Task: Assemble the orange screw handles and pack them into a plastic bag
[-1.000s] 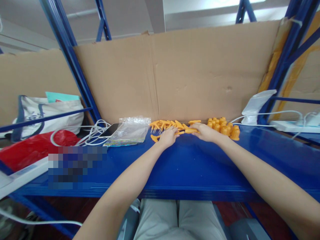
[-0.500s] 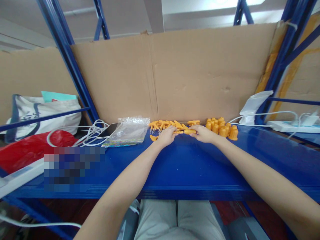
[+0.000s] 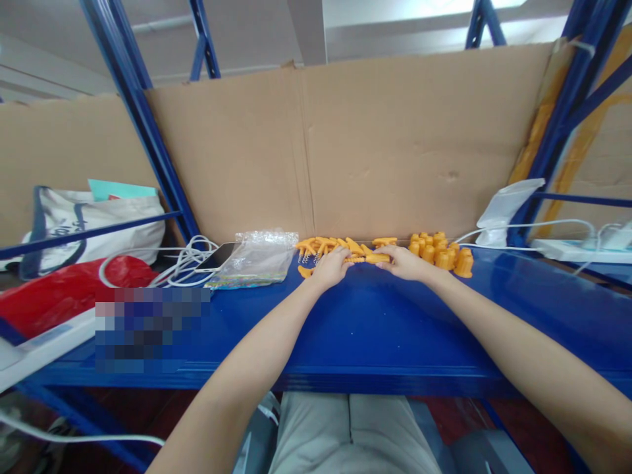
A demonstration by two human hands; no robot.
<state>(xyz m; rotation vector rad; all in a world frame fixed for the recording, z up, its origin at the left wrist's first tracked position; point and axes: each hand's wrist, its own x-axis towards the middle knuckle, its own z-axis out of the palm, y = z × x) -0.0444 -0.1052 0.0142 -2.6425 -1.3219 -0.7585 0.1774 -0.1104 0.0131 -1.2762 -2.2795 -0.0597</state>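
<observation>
Over the blue shelf, my left hand (image 3: 332, 266) is closed on a corkscrew, its orange threaded part (image 3: 355, 259) showing past my fingertips. My right hand (image 3: 402, 262) pinches an orange sleeve (image 3: 377, 258) in line with it; the two pieces meet end to end or nearly so, and I cannot tell whether they are joined. Behind my hands lies a row of corkscrews (image 3: 323, 245) with orange T-shaped handles and metal spirals. One orange handle (image 3: 305, 271) lies partly hidden beside my left wrist. Several orange bell-shaped caps (image 3: 463, 263) stand right of my right hand.
Clear plastic bags (image 3: 264, 260) lie left of the corkscrews, by a phone (image 3: 217, 257) and coiled white cables (image 3: 190, 257). A cardboard panel (image 3: 370, 151) closes off the back of the blue shelf (image 3: 355, 329). At far left is a red bag (image 3: 64, 296).
The view has shifted slightly. The orange sleeve in my right hand seems a little more exposed; both hands otherwise stay in place.
</observation>
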